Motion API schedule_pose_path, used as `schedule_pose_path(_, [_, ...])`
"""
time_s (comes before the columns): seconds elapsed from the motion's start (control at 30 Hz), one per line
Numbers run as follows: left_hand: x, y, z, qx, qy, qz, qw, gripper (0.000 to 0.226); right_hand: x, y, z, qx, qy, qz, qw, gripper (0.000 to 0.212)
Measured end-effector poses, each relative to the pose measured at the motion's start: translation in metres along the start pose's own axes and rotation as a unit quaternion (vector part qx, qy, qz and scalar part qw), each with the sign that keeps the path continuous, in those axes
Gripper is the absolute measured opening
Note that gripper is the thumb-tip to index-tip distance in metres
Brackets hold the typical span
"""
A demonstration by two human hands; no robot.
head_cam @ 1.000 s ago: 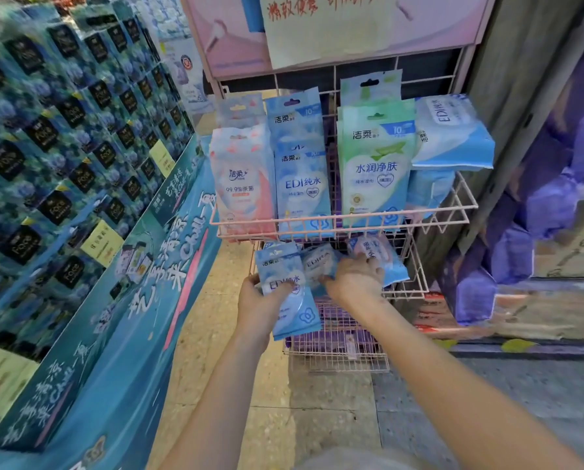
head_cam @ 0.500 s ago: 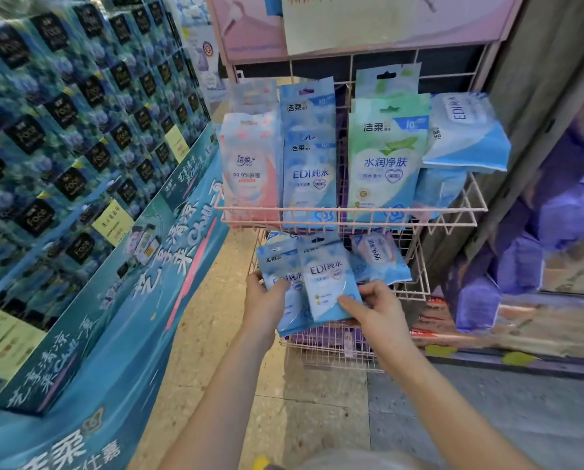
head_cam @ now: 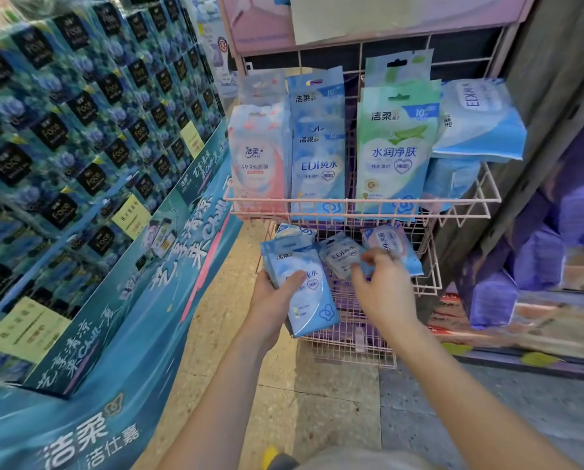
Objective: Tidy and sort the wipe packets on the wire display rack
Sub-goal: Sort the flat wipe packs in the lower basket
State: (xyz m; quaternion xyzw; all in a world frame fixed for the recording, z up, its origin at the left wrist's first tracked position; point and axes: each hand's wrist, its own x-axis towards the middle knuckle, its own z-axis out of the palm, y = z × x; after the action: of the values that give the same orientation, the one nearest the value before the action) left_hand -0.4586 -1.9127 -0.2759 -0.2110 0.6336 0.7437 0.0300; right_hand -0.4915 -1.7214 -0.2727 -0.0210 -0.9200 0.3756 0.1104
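The pink wire display rack [head_cam: 460, 200] has an upper basket with upright pink packets [head_cam: 260, 164], blue EDI packets [head_cam: 317, 164] and green packets [head_cam: 394, 154]; a bulky blue pack [head_cam: 477, 120] lies on top at its right. In front of the lower basket, my left hand [head_cam: 273, 303] grips a stack of large blue EDI packets [head_cam: 309, 300]. My right hand [head_cam: 385, 293], blurred, pinches the right edge of a small blue EDI packet [head_cam: 339, 256] at the lower basket. Beside it lies a small 99.9% packet [head_cam: 394, 244].
A tall stacked display of dark blue tissue packs [head_cam: 63, 130] with a teal banner [head_cam: 141, 300] fills the left. Purple packs [head_cam: 538, 259] sit low on the right behind a grey post. The rack's bottom wire shelf [head_cam: 351, 347] stands on the tiled floor [head_cam: 317, 385].
My right hand has carried the small EDI packet off the stack, up and right to the lower basket. The left hand keeps its stack. The view has shifted closer.
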Motion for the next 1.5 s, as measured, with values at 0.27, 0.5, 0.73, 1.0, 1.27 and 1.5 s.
schedule_pose_path(0.27, [-0.001, 0.0, -0.004, 0.018, -0.024, 0.021, 0.999, 0.058, 0.064, -0.027, 0.022, -0.254, -0.182, 0.218, 0.925, 0.074])
schedule_pose_path(0.5, [0.006, 0.002, -0.011, 0.022, -0.026, 0.016, 0.999, 0.063, 0.077, -0.022, 0.016, -0.256, -0.236, 0.199, 0.916, 0.039])
schedule_pose_path(0.73, [0.013, 0.004, -0.02, 0.028, -0.026, -0.008, 0.999, 0.059, 0.063, -0.036, 0.028, -0.269, -0.223, 0.251, 0.902, 0.068])
schedule_pose_path(1.0, [0.016, 0.013, -0.029, 0.037, -0.055, -0.012, 0.998, 0.021, 0.069, -0.028, 0.035, -0.207, -0.139, 0.319, 0.914, 0.05])
schedule_pose_path(1.27, [0.021, 0.016, -0.031, 0.043, -0.064, -0.019, 0.997, 0.041, 0.053, -0.026, 0.019, 0.045, -0.02, 0.197, 0.979, 0.009])
schedule_pose_path(1.5, [0.018, 0.019, -0.025, 0.068, -0.028, -0.015, 0.997, 0.053, -0.008, -0.032, -0.008, 0.439, -0.023, 0.235, 0.867, 0.03])
